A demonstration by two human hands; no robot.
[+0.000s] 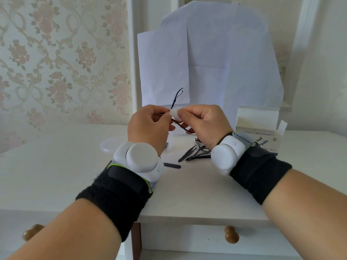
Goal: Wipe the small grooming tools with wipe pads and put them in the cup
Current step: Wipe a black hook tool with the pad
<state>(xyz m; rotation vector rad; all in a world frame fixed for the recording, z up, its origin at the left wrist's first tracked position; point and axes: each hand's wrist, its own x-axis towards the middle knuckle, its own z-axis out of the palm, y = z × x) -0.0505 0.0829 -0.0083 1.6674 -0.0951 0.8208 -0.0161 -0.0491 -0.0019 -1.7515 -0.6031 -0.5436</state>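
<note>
My left hand (148, 126) pinches a thin dark looped grooming tool (176, 97) that sticks up above the fingers, with a second dark wire end (183, 127) curving down between the hands. My right hand (202, 124) pinches a small white wipe pad (174, 113) folded around the tool's shaft. Both hands are held above the white table (187, 194). Several black grooming tools (195, 153) lie in a heap on the table under my right wrist, and one flat dark piece (171, 165) lies apart beside my left wrist. The cup is hidden behind my hands.
An open box of alcohol pads (262, 136) stands at the right of the table. A clear round lid (109, 144) lies to the left behind my left wrist. White paper sheets (206, 62) cover the wall behind. Drawer knobs (231, 235) sit below the table's front edge.
</note>
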